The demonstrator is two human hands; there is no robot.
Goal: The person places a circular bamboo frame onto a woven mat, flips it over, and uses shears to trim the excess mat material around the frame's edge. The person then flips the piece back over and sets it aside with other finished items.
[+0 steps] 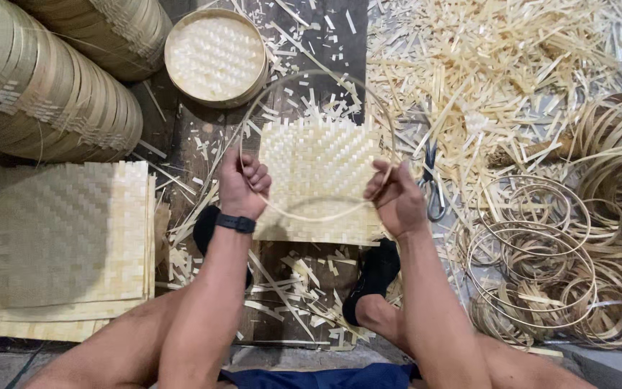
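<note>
Both hands hold one thin bamboo hoop [316, 75] above a square woven mat [319, 180]. Left hand [241, 184], fingers curled shut, grips its left side; right hand [396, 196] pinches its right side. Between them, the ring arcs up and away from the fingertips, equally near each hand.

Woven mat [319, 173] lies centre on floor [181, 130], thin hoop [311, 86] over it; mat stack [59, 245] left; round tray [215, 56] behind; scissors [432, 184] right; hoop pile [541, 266] far right.
</note>
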